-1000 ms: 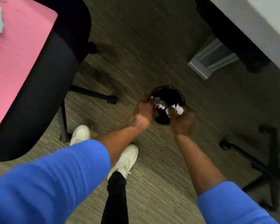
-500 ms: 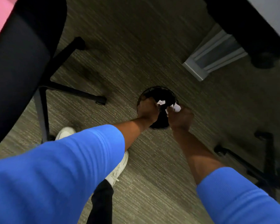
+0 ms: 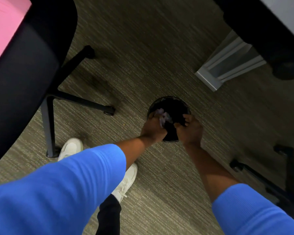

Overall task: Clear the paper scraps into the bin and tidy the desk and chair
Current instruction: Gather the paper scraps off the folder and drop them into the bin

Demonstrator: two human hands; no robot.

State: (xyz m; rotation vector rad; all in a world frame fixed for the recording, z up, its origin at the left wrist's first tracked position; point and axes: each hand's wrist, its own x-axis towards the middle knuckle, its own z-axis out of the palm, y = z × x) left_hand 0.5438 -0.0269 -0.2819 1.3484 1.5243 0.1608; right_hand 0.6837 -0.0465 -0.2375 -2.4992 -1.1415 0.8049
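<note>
A small round black bin (image 3: 173,103) stands on the carpet in the middle of the view. Both my hands hang over its near rim. My left hand (image 3: 154,128) is closed around a clump of pale paper scraps (image 3: 163,117) that pokes out above its fingers, over the bin's opening. My right hand (image 3: 191,130) is at the right side of the rim with its fingers spread apart; I see no scrap in it. The black office chair (image 3: 24,78) stands at the left, and the pink desk top (image 3: 5,29) shows at the top left corner.
The chair's black legs and castors (image 3: 109,110) reach toward the bin from the left. A grey metal desk foot (image 3: 227,65) lies beyond the bin at the upper right. Another chair base (image 3: 282,175) sits at the right. My white shoes (image 3: 71,148) stand on the carpet.
The white scraps that showed at my right hand are gone from it, and its fingers have spread. My left hand still holds scraps over the bin. The view has shifted slightly.
</note>
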